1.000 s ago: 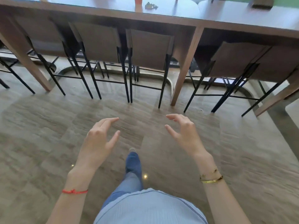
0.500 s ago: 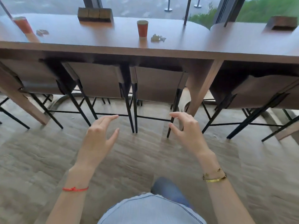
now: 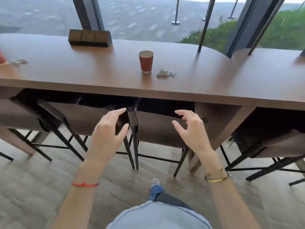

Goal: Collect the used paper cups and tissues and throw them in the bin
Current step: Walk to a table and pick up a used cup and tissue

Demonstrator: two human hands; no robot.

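Observation:
A red paper cup [image 3: 146, 61] stands upright on the long brown counter [image 3: 99, 80], with a crumpled tissue [image 3: 165, 73] lying just right of it. At the far left edge a second red cup [image 3: 2, 57] is partly cut off, and another crumpled tissue [image 3: 19, 61] lies beside it. My left hand [image 3: 109, 134] and my right hand [image 3: 189, 129] hover below the counter's front edge, fingers relaxed, holding nothing. Both are well short of the cup. No bin is in view.
Several brown stools with black legs [image 3: 156, 129] are tucked under the counter between me and it. A brown block-shaped holder [image 3: 89, 38] sits at the counter's back by the window. A second counter [image 3: 272, 71] joins on the right. The floor is wood-patterned.
The view has lifted from the floor to the counter top and I have come closer. Both hands have risen towards the counter edge, staying empty.

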